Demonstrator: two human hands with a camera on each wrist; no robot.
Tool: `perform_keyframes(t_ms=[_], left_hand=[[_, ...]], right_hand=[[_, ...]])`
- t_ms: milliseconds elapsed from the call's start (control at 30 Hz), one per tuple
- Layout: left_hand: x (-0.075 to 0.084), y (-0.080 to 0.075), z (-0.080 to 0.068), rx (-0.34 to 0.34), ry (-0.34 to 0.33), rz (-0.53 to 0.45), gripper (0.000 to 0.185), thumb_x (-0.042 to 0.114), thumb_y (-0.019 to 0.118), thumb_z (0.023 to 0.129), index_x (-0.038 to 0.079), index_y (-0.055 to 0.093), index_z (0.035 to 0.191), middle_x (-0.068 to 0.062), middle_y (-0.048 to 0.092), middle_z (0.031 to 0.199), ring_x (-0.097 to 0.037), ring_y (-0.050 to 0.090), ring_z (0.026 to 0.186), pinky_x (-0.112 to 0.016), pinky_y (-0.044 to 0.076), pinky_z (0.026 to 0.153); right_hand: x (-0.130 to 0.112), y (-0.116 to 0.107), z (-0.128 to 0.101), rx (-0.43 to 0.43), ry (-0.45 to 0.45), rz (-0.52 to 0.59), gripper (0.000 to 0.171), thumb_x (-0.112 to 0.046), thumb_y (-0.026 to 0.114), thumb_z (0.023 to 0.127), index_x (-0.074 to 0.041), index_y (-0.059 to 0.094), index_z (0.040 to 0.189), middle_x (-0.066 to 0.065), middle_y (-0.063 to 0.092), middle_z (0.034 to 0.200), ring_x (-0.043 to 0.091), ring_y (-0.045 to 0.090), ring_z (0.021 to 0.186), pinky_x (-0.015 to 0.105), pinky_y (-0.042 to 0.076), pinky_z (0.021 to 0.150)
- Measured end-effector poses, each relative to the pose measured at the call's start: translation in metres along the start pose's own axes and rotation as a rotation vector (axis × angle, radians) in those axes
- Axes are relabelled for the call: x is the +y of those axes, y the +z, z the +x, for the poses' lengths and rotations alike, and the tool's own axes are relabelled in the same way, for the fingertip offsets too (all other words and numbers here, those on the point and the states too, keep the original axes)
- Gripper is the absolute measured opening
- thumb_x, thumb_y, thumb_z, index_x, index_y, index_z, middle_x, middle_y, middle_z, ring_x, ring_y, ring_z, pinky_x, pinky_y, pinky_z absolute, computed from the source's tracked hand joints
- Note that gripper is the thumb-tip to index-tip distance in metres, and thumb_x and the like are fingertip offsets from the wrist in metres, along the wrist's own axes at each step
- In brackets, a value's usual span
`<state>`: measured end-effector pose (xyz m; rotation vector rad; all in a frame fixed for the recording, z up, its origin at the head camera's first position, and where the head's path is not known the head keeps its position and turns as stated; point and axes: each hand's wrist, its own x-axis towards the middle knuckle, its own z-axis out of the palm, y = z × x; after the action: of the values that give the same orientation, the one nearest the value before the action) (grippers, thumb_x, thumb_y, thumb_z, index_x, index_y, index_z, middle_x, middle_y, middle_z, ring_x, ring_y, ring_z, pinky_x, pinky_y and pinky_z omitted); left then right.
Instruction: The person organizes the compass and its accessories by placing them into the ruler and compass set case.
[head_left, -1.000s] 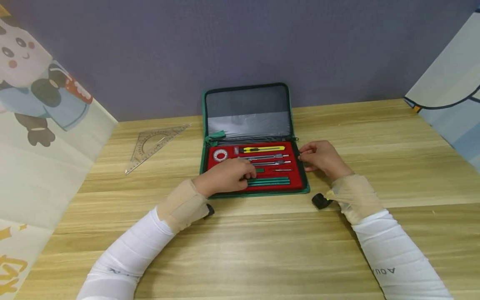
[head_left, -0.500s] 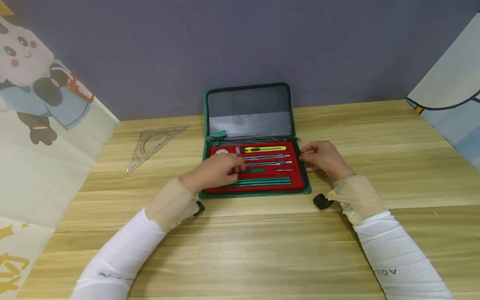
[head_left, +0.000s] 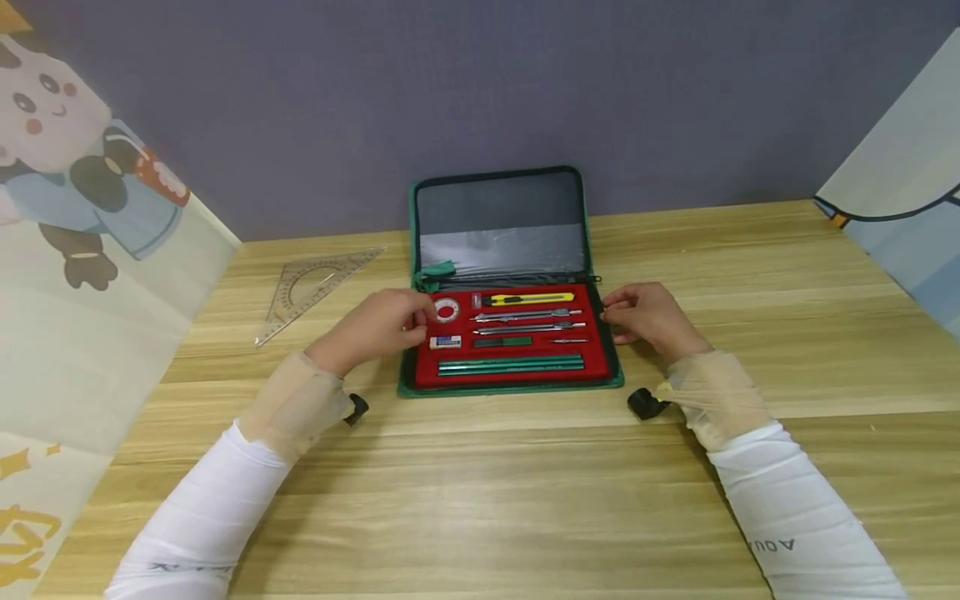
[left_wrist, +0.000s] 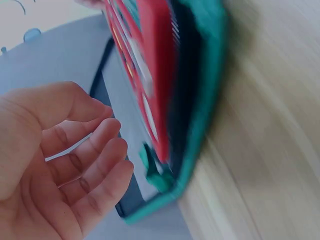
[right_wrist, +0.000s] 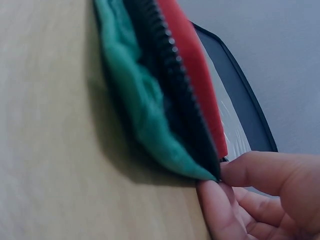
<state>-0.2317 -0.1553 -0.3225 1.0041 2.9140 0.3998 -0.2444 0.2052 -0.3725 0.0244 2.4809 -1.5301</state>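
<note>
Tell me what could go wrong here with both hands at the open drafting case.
The left hand hovers at the case edge beside the round dial and eraser; a careless sweep could knock these small pieces from the red tray. The right hand pinches the case's right edge, so a tug could slide the case and tip the upright lid.

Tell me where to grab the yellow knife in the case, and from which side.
Pinch the yellow knife across its long sides near the middle, coming straight down from above. It lies flat and crosswise in a slot of the red tray, so its ends are likely boxed in. The compass sits just in front, so keep the fingertips narrow. The left hand is nearest.
</note>
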Motion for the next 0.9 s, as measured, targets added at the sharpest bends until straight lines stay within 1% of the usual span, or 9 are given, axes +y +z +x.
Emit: perform_keyframes(t_ms=[100,267,333,433,600,667,733,833,900], left_hand=[[-0.013,-0.001,-0.006,0.010,-0.038,0.011,0.017,0.003,0.059,0.083,0.001,0.066,0.098,-0.005,0.065,0.084,-0.019,0.057,0.073,-0.034,0.048,0.067],[-0.038,-0.002,-0.017,0.035,-0.071,0.026,0.018,0.001,0.058,0.081,-0.001,0.066,0.096,-0.008,0.065,0.083,-0.021,0.059,0.074,-0.038,0.049,0.069],[-0.047,-0.004,-0.022,0.039,-0.102,0.022,0.018,0.001,0.057,0.081,-0.001,0.065,0.097,-0.008,0.065,0.083,-0.022,0.059,0.075,-0.039,0.049,0.070],[-0.062,-0.006,-0.029,0.031,-0.165,0.000,0.020,0.002,0.057,0.083,-0.002,0.064,0.101,-0.010,0.066,0.086,-0.024,0.060,0.077,-0.041,0.048,0.072],[-0.086,-0.009,-0.041,0.026,-0.298,-0.015,0.024,0.005,0.054,0.085,-0.005,0.062,0.106,-0.017,0.065,0.093,-0.029,0.060,0.082,-0.045,0.048,0.074],[-0.095,-0.010,-0.046,0.041,-0.343,0.005,0.025,0.007,0.053,0.086,-0.005,0.061,0.106,-0.020,0.064,0.095,-0.032,0.060,0.085,-0.047,0.047,0.076],[-0.102,-0.011,-0.050,0.052,-0.396,0.005,0.026,0.009,0.052,0.087,-0.005,0.060,0.108,-0.022,0.063,0.099,-0.036,0.059,0.090,-0.049,0.046,0.079],[-0.112,-0.014,-0.056,0.079,-0.449,0.015,0.029,0.012,0.051,0.089,-0.006,0.059,0.110,-0.025,0.063,0.103,-0.039,0.059,0.094,-0.051,0.045,0.082],[-0.117,-0.017,-0.059,0.096,-0.487,0.004,0.032,0.013,0.050,0.088,-0.007,0.057,0.112,-0.026,0.061,0.106,-0.040,0.057,0.097,-0.052,0.044,0.084]], right_hand=[[0.000,0.000,0.000,0.005,0.005,-0.001,0.036,-0.003,0.057,0.089,0.012,0.051,0.122,0.020,0.057,0.107,0.006,0.059,0.069,0.025,0.055,0.061],[0.001,0.000,0.001,0.006,0.011,-0.005,0.037,-0.004,0.057,0.089,0.011,0.051,0.122,0.019,0.057,0.106,0.006,0.059,0.068,0.025,0.056,0.061],[0.001,0.000,0.000,0.004,0.010,-0.005,0.037,-0.004,0.057,0.089,0.011,0.051,0.122,0.018,0.057,0.106,0.006,0.059,0.067,0.025,0.056,0.061],[0.001,0.001,0.000,0.007,0.010,-0.006,0.036,-0.004,0.057,0.089,0.011,0.051,0.122,0.019,0.057,0.107,0.005,0.059,0.067,0.025,0.055,0.061],[0.001,0.001,0.001,0.017,0.019,-0.015,0.037,-0.004,0.057,0.089,0.011,0.051,0.122,0.020,0.056,0.110,0.003,0.058,0.068,0.024,0.055,0.061],[0.001,0.001,0.001,0.018,0.022,-0.018,0.037,-0.004,0.058,0.089,0.010,0.051,0.122,0.021,0.056,0.111,0.004,0.058,0.068,0.024,0.055,0.061],[0.001,0.002,0.001,0.019,0.023,-0.021,0.037,-0.005,0.058,0.089,0.010,0.051,0.122,0.021,0.056,0.112,0.004,0.058,0.068,0.024,0.055,0.061],[0.001,0.002,0.002,0.020,0.026,-0.022,0.036,-0.005,0.058,0.090,0.010,0.051,0.122,0.022,0.056,0.112,0.005,0.058,0.068,0.025,0.055,0.061],[0.001,0.002,0.002,0.021,0.025,-0.020,0.036,-0.006,0.058,0.090,0.010,0.051,0.122,0.022,0.056,0.112,0.005,0.059,0.068,0.025,0.055,0.062]])
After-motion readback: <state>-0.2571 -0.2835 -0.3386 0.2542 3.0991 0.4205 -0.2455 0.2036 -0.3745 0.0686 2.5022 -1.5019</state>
